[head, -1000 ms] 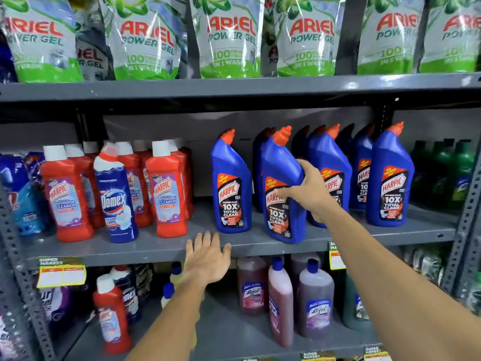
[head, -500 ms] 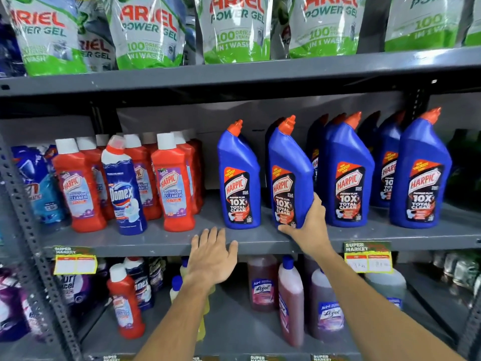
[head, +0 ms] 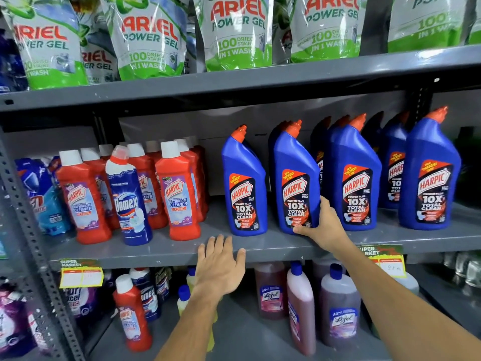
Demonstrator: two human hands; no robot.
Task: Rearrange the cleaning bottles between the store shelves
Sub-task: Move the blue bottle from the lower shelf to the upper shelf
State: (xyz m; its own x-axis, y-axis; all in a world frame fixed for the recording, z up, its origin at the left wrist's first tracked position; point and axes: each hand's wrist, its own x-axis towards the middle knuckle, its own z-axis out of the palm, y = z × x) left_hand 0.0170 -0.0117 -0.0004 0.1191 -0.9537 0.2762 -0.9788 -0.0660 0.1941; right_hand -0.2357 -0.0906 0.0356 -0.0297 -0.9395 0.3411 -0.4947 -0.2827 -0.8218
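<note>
A row of blue Harpic bottles with orange caps stands upright on the grey middle shelf [head: 166,252]. My right hand [head: 321,225] grips the lower right side of the second blue Harpic bottle [head: 295,178], which stands on the shelf. Another blue Harpic bottle [head: 244,183] stands just left of it, with a gap between. My left hand [head: 220,264] lies flat on the shelf's front edge, fingers spread, holding nothing. To the left stand red Harpic bathroom cleaner bottles [head: 178,194] and one dark blue Domex bottle [head: 128,199].
Ariel Power Gel pouches [head: 234,35] fill the top shelf. On the bottom shelf stand brown Lizol bottles [head: 338,308], a red Harpic bottle [head: 132,313] and Domex bottles. A perforated metal upright [head: 33,241] runs down the left. Yellow price tags [head: 80,276] hang on the shelf edge.
My right hand slid from the bottle's upper side down to its base and set the bottle upright on the shelf. The left hand stayed on the shelf edge. The view shifted left.
</note>
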